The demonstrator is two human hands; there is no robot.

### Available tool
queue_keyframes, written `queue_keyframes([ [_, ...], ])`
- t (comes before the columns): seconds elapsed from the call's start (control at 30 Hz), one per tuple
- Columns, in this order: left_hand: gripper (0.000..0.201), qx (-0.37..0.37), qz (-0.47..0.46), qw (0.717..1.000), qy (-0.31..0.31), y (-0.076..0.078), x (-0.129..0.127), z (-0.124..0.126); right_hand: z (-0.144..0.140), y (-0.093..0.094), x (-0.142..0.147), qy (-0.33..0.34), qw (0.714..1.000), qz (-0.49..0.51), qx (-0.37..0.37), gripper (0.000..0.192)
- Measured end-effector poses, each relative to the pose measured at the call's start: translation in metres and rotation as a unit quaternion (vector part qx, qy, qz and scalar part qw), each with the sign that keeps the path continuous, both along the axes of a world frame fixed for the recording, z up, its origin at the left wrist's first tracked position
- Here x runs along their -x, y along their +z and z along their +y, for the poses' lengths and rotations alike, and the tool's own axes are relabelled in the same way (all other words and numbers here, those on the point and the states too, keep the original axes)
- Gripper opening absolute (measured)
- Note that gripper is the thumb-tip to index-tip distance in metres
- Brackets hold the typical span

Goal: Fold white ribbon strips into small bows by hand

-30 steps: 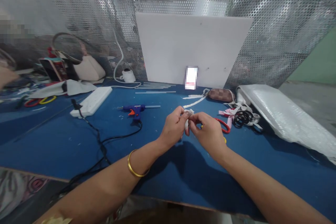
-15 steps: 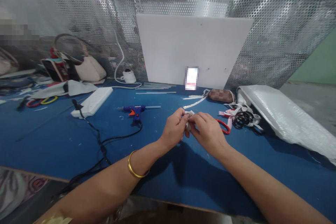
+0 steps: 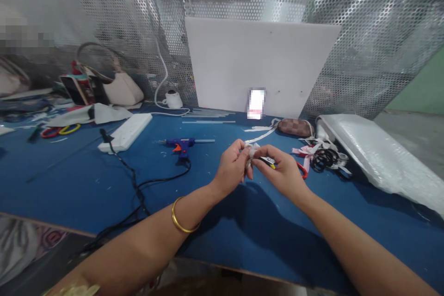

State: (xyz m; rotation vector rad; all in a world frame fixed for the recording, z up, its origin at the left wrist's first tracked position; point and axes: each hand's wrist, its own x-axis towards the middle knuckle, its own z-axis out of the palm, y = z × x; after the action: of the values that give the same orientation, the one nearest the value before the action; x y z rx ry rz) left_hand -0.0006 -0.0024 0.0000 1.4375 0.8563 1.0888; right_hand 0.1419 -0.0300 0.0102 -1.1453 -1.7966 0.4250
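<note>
One small white piece (image 3: 254, 148) is pinched in the left hand (image 3: 231, 165); at its four o'clock the right hand (image 3: 283, 170) has thumb and forefinger slightly parted, hold unclear. A steady left pinch should prevent slipping.

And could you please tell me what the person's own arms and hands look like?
The left hand and right hand are ungloved. The left arm wears a smooth, round, gold-coloured bangle near the wrist, and pale yellow fabric, perhaps a sleeve edge, shows at lower left. The right arm shows no sleeve or jewellery.
</note>
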Motion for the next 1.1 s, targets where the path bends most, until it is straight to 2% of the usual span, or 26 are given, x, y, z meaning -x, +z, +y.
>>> queue_keyframes([
  [0.1, 0.020, -0.021, 0.025, 0.999, 0.009, -0.001, 0.000, -0.002, -0.001, 0.000, 0.001, -0.007, 1.000, 0.012, 0.025, 0.005],
  [0.2, 0.021, -0.063, 0.058, 0.996, 0.026, -0.001, 0.001, -0.004, -0.002, 0.000, 0.004, -0.004, 0.995, 0.072, 0.062, 0.005],
  [0.3, 0.022, -0.107, 0.085, 0.990, 0.044, 0.000, 0.003, -0.006, -0.003, 0.000, 0.007, 0.039, 0.982, 0.140, 0.119, 0.008],
  [0.37, 0.021, -0.131, 0.103, 0.985, 0.049, 0.001, 0.004, -0.007, -0.005, -0.001, 0.009, 0.055, 0.981, 0.137, 0.127, 0.008],
  [0.4, 0.020, -0.138, 0.109, 0.983, 0.048, 0.001, 0.004, -0.008, -0.006, -0.001, 0.010, 0.038, 0.988, 0.110, 0.102, 0.009],
  [0.47, 0.019, -0.140, 0.111, 0.983, 0.044, 0.000, 0.004, -0.008, -0.009, -0.002, 0.011, -0.029, 1.000, 0.009, 0.000, 0.009],
  [0.57, 0.021, -0.127, 0.097, 0.986, 0.045, -0.003, 0.004, -0.007, -0.012, -0.004, 0.011, -0.094, 0.972, -0.147, -0.157, 0.011],
  [0.63, 0.023, -0.122, 0.089, 0.987, 0.049, -0.004, 0.004, -0.006, -0.012, -0.005, 0.011, -0.094, 0.961, -0.182, -0.187, 0.012],
  [0.77, 0.024, -0.118, 0.078, 0.989, 0.040, -0.003, 0.004, -0.005, -0.010, -0.005, 0.010, -0.086, 0.970, -0.164, -0.160, 0.012],
  [1.03, 0.022, -0.121, 0.113, 0.985, 0.037, 0.003, 0.005, -0.008, -0.009, 0.002, 0.007, -0.053, 0.995, -0.081, -0.028, 0.007],
  [1.1, 0.022, -0.112, 0.109, 0.987, 0.035, 0.002, 0.004, -0.007, -0.008, 0.003, 0.005, -0.044, 0.994, -0.090, -0.039, 0.007],
])
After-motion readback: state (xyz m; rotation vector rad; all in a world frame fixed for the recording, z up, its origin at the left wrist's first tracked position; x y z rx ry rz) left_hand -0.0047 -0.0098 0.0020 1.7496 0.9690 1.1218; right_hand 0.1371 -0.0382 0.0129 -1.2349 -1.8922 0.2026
